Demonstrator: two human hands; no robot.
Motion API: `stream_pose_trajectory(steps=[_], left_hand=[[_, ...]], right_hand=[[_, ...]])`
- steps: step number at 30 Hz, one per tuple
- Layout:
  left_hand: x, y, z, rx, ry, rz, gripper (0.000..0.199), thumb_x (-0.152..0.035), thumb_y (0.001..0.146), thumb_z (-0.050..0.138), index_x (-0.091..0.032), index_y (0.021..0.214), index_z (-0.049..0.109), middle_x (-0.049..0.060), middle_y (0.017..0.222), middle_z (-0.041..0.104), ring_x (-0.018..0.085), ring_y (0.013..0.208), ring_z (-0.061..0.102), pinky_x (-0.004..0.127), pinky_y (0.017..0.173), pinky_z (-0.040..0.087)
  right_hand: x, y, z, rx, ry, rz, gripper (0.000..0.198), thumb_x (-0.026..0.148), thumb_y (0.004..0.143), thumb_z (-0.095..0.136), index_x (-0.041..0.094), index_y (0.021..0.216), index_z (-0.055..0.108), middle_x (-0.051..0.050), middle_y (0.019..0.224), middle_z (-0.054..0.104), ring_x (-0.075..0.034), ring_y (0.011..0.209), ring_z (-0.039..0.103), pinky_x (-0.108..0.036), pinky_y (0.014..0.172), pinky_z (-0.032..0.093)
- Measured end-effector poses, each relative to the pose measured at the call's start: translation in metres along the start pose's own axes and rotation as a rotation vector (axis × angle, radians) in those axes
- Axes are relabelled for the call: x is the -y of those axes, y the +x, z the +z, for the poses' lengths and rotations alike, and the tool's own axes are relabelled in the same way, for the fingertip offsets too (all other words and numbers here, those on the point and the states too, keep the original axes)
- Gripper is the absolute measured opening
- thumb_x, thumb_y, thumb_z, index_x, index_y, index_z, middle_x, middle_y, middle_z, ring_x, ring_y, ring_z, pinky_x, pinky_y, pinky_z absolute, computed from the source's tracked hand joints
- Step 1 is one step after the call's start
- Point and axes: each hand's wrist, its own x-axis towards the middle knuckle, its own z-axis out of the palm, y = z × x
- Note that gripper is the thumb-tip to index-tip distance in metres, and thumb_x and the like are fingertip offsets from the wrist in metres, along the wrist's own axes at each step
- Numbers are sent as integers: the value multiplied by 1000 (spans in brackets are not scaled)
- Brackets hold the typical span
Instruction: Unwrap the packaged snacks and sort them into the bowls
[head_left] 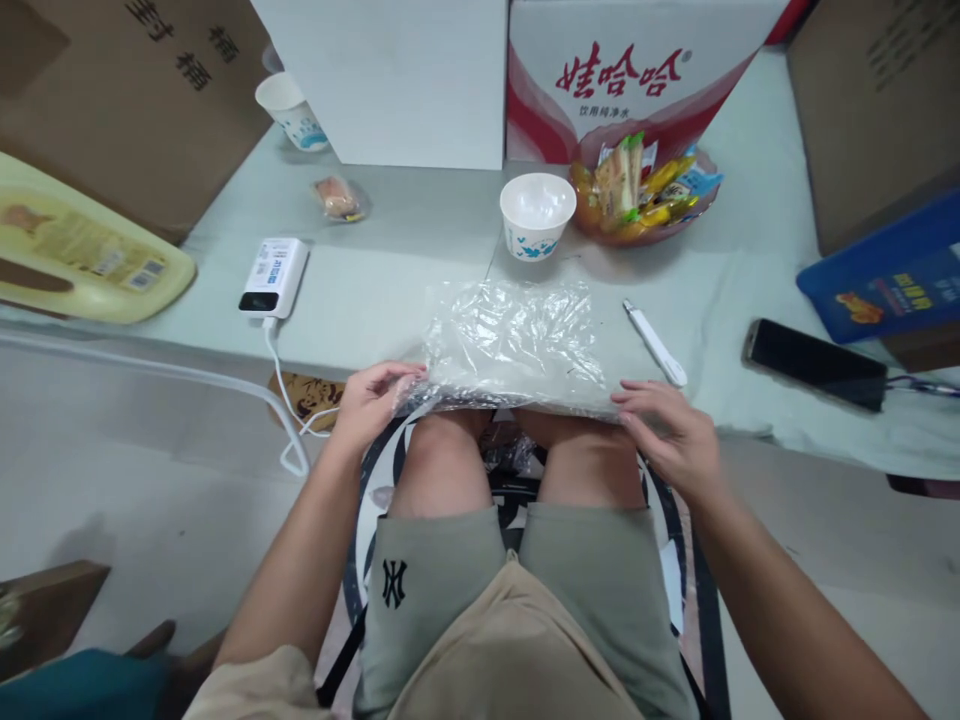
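A clear, crinkled plastic bag (517, 340) lies flat at the front edge of the table, its near side hanging a little over the edge above my knees. My left hand (375, 395) pinches the bag's left near corner between thumb and fingers. On the opposite side, my right hand (667, 430) grips the right near corner, fingertips on top and thumb below. Just beyond the bag stands a white paper cup (536, 215) with a blue print. To the right of the bag lies a white utility knife (654, 343), close to my right hand.
A snack bowl (637, 235) sits behind the cup. On the left are a power bank (274, 278) with a white cable, a wrapped snack (337, 198) and a yellow jug (90, 245). A phone (816, 362) lies right. Cardboard boxes (630, 60) line the back.
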Motion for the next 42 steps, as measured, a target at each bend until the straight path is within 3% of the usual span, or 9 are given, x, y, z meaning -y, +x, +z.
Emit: stream_pose_trajectory(steps=[5,10,13,16,20,28,32,37,42], left_hand=[[-2,5,0,-92,5,-65,25,-43,75,66,-19,77,64,3,74,71,17,69,65,28,67,54],[-7,10,1,-19,39,15,22,-42,75,62,-21,76,65,5,85,74,21,85,68,33,82,55],[-7,14,13,-116,11,22,25,-43,82,57,-21,72,62,5,83,73,19,84,68,32,82,54],[-8,23,32,-247,-85,-68,32,-49,89,49,-22,72,54,2,68,65,14,59,60,26,57,48],[-11,40,47,-284,-101,-212,31,-49,90,52,-23,75,52,-5,49,50,10,38,38,24,42,30],[-13,31,40,-319,-8,-202,30,-35,91,53,-20,64,50,-4,54,46,11,51,43,24,52,37],[-10,22,44,-349,-11,-194,31,-42,96,46,-22,73,51,-2,61,57,12,55,51,25,55,40],[-10,22,44,-344,196,-269,28,-45,93,49,-23,76,53,-6,46,49,14,46,46,26,53,34],[-9,26,40,-371,386,-253,20,-38,90,53,-23,77,57,-4,49,53,17,52,51,28,59,33]], right_hand=[[2,14,10,139,90,78,19,42,87,69,27,99,69,-8,123,73,-33,139,51,-57,111,42],[14,31,31,-75,214,139,32,48,96,54,25,77,65,-4,87,77,-29,116,68,-58,114,39],[22,44,40,-222,341,362,39,59,91,57,23,75,60,0,63,68,-21,70,73,-42,81,59],[24,58,49,-310,441,560,43,65,85,60,22,82,58,4,57,61,-11,41,53,-24,44,45],[21,65,55,-297,377,676,34,54,87,58,21,94,59,3,66,64,-8,39,44,-22,39,33],[12,53,56,-178,-17,589,38,39,84,58,22,117,57,-2,79,72,-19,64,63,-36,70,49],[13,54,60,-148,-125,577,39,42,84,55,23,118,58,-5,83,73,-22,65,64,-39,71,48],[14,56,62,-114,-232,573,40,41,88,49,24,123,56,-8,90,74,-25,70,65,-42,72,49],[15,58,61,-119,-262,401,46,37,87,53,24,131,54,-11,110,70,-25,79,65,-43,76,51]])
